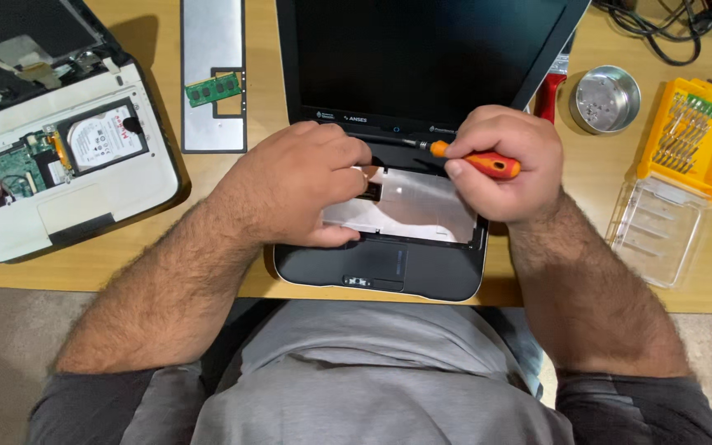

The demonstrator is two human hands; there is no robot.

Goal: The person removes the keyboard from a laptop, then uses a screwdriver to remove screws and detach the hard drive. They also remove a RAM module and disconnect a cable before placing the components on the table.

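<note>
Head view: an orange-handled screwdriver (475, 161) was gripped in the closed right hand (500, 165) over the black laptop (381, 268), steadied by the curled left hand (306, 185). Slippage could have scratched the exposed metal plate (422, 206).

A small black open laptop (389, 264) sits at the wooden table's (537, 280) near edge, both hands on its exposed metal keyboard tray (422, 206). Left of it lies a grey keyboard panel (212, 74) carrying a green memory stick (213, 89), and further left an opened white laptop (51, 165). To its right stand a round metal dish (605, 99) and, beyond, a yellow bit holder (690, 136) behind its clear plastic lid (657, 231).
</note>
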